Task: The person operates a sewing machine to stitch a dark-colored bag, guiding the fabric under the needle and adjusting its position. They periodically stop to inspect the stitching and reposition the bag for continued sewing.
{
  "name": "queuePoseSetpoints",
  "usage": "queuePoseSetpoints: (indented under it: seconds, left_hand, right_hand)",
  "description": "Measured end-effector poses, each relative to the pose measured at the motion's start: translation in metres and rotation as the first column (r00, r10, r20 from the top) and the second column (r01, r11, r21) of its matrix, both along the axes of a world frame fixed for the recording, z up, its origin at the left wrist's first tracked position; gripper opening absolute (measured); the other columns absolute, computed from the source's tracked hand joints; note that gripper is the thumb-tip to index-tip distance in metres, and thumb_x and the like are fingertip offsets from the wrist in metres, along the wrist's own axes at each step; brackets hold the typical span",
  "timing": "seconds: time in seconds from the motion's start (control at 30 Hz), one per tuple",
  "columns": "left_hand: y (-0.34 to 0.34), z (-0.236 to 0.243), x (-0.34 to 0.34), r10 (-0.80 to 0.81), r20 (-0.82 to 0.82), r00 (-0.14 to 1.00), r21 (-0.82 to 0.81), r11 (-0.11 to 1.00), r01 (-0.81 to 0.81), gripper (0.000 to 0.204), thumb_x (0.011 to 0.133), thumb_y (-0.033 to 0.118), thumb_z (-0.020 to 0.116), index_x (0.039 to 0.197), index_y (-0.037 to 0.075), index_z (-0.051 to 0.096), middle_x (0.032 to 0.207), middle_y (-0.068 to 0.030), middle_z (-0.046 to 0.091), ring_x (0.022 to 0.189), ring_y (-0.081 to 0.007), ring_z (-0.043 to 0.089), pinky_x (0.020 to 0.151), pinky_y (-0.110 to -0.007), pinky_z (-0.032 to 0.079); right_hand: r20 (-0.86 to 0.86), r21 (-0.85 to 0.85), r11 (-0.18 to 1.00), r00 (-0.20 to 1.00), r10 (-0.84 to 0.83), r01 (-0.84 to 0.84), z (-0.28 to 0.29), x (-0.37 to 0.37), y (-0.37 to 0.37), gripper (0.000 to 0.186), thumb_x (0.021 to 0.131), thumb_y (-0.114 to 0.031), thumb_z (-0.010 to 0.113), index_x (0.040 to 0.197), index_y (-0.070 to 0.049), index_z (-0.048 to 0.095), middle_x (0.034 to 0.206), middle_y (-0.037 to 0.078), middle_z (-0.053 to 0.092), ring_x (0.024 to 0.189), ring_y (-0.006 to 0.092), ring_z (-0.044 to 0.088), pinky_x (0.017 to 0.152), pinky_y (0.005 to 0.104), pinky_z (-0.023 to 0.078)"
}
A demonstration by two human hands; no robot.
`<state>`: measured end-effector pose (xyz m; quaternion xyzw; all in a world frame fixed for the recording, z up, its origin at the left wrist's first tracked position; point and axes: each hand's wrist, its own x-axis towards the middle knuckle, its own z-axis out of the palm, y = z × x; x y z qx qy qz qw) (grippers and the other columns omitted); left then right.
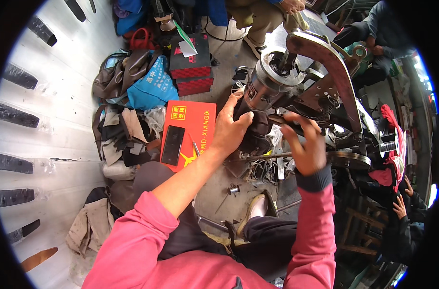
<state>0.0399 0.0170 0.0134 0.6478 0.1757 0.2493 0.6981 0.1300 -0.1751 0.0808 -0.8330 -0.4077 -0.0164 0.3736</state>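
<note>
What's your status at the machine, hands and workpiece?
Left hand gripping the dark shoe at the sewing machine. Right hand steadying its other side. Metal scraps lie below; nothing blocks the hands.

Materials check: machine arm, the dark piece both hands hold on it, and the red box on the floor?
Machine arm: metal, worn brownish with bare shiny patches and bolts.
Dark piece, gripped by the left hand with the right hand beside it: black, matte, bends softly; probably leather or fabric, hard to tell which.
Red box: looks like printed cardboard, flat with crisp edges.
</note>
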Motion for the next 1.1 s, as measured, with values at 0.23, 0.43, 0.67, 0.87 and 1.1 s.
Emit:
queuePoseSetpoints:
  seconds: [0.23,0.43,0.67,0.87,1.1]
  left_hand:
    - [-0.004,-0.005,0.002,0.044,0.021,0.999,-0.014,0.999,-0.044,0.059,0.084,0.018,0.061,0.138,-0.003,0.051,0.131,-0.017,0.062,0.124,-0.0242,0.056,0.108,-0.033,0.04]
    - [-0.003,-0.007,0.001,-0.012,0.056,0.998,-0.031,0.999,0.013,0.056,0.085,0.018,0.06,0.137,-0.003,0.051,0.13,-0.0172,0.061,0.124,-0.0246,0.056,0.108,-0.034,0.04]
    - [-0.004,-0.005,0.003,-0.022,0.071,0.997,-0.034,0.999,0.024,0.052,0.086,0.016,0.058,0.135,-0.002,0.053,0.13,-0.0114,0.06,0.123,-0.0186,0.052,0.109,-0.032,0.037]
    - [-0.002,-0.005,0.003,-0.051,0.075,0.996,-0.043,0.998,0.054,0.049,0.087,0.015,0.057,0.133,-0.001,0.054,0.128,-0.0098,0.06,0.122,-0.0173,0.051,0.11,-0.031,0.036]
    - [-0.002,-0.009,0.003,-0.066,0.126,0.99,-0.044,0.996,0.072,0.045,0.089,0.014,0.057,0.131,-0.003,0.055,0.125,-0.0107,0.062,0.119,-0.0172,0.054,0.107,-0.031,0.039]
  right_hand:
    - [-0.376,-0.551,0.698,0.61,-0.698,0.458,-0.03,0.005,-0.173,0.034,0.094,-0.03,0.074,0.097,0.002,0.065,0.071,0.007,0.066,0.052,0.0123,0.059,0.048,0.0274,0.046]
    - [-0.704,-0.152,0.831,0.531,-0.471,0.536,-0.111,0.029,-0.202,0.039,0.098,-0.041,0.067,0.107,-0.005,0.054,0.065,0.003,0.056,0.041,0.0105,0.046,0.038,0.0262,0.036]
    - [-0.676,-0.055,0.788,0.558,-0.481,0.614,-0.077,0.011,-0.168,0.026,0.101,-0.032,0.064,0.093,-0.009,0.057,0.065,-0.005,0.049,0.047,0.0043,0.04,0.041,0.0223,0.029]
    - [-0.478,0.201,0.69,0.685,-0.551,0.695,-0.023,0.041,-0.232,0.015,0.103,-0.025,0.06,0.095,-0.012,0.06,0.065,-0.011,0.043,0.051,-0.0014,0.032,0.044,0.0191,0.023]
    - [-0.753,0.017,0.612,0.413,-0.512,0.791,-0.121,0.045,-0.236,0.018,0.103,-0.025,0.058,0.1,-0.007,0.058,0.064,0.001,0.056,0.048,0.0103,0.049,0.044,0.026,0.038]
